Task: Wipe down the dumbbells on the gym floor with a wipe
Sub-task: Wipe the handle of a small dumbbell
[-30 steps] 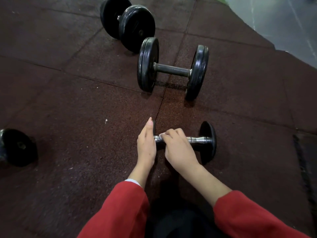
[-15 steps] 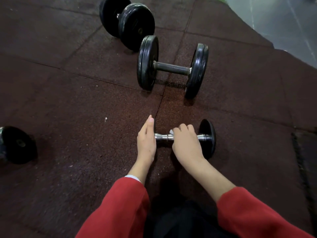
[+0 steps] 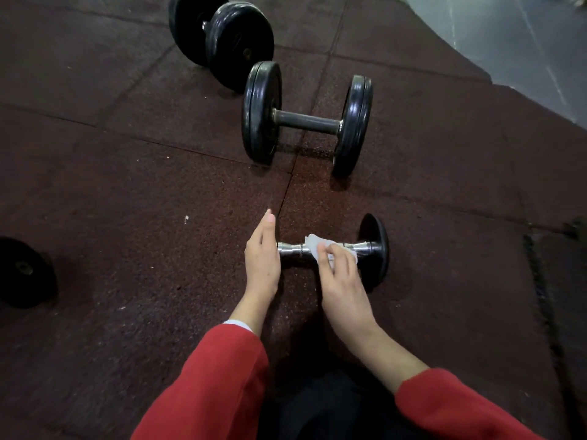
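A small dumbbell [image 3: 368, 247] with a shiny chrome handle and black ends lies on the dark rubber floor just in front of me. My left hand [image 3: 262, 258] stands flat and straight-fingered against its left end, hiding that end. My right hand [image 3: 341, 281] pinches a white wipe [image 3: 314, 244] and holds it on the right half of the handle. A larger black dumbbell [image 3: 306, 120] lies further away, and a third one [image 3: 222, 33] lies behind it at the top.
A black weight [image 3: 23, 271] sits at the left edge. The rubber mat ends at the upper right, where grey floor [image 3: 524, 42] begins. A darker mat edge [image 3: 546, 281] runs along the right. My red sleeves fill the bottom.
My right hand has slid rightward along the chrome handle with the wipe, and more of the wipe now shows. My left hand has stayed against the left end.
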Motion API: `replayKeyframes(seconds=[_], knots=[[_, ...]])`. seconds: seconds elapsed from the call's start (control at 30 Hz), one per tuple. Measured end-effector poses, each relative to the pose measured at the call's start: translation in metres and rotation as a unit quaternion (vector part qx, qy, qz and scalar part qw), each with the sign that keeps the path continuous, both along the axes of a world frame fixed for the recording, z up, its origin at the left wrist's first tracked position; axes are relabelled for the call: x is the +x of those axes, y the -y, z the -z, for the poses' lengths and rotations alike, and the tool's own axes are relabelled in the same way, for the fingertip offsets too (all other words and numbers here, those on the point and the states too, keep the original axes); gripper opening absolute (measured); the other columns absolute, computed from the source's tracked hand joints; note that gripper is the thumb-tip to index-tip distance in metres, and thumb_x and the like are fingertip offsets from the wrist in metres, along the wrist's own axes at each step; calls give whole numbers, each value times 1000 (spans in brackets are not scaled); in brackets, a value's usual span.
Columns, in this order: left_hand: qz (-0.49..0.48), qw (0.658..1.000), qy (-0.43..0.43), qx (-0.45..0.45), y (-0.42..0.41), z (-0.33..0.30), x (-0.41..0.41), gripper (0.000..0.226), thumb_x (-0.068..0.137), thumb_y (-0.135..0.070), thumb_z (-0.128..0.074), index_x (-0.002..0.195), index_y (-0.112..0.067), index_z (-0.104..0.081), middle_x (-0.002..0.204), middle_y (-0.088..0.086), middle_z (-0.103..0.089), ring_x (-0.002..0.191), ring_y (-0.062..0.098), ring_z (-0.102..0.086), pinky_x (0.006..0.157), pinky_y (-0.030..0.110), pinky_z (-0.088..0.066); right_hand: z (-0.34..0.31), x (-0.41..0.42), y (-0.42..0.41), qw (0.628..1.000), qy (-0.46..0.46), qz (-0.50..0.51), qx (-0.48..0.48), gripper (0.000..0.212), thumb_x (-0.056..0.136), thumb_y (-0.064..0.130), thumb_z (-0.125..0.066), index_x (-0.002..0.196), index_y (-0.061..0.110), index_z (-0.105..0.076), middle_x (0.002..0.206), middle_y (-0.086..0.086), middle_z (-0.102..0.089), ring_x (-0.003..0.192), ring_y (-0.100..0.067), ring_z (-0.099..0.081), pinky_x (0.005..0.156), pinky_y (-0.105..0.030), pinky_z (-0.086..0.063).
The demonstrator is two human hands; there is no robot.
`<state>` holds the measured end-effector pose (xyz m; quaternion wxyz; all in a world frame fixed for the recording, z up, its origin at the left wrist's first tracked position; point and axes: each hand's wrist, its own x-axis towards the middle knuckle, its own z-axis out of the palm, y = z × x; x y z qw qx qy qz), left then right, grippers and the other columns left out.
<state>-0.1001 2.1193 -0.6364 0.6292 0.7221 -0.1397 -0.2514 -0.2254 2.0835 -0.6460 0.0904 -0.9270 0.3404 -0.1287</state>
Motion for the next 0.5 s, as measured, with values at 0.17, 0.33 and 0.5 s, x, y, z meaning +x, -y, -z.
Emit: replayKeyframes(seconds=[0.17,0.33,0.5], knots=[[1,1000,-2,1,0,-1,-1,40,99,-25,-38,131,-5,-50,138,4,-50,124,2,-41,96,4,-24,-11,1,9,998,-51,12,-31,43,76,2,-36,107,-6,-65,97,-17,-65,89,-26,-59,61,-31,-58],[-5,1000,-19,-3,1,-3,0,40,99,-26,-39,131,-5,-50,138,3,-50,123,1,-40,100,7,-25,-28,19,25,985,-133,69,-85,27,70,4,-45,75,5,-72,72,-5,-60,62,-18,-59,47,-24,-48],[-2,1000,-16,-1,-1,-5,-3,40,98,-27,-40,131,-6,-50,139,3,-50,122,-1,-40,97,5,-25,-36,22,18,965,-213,120,-96,6,54,14,-73,59,11,-72,72,-1,-62,62,-15,-60,47,-19,-45]])
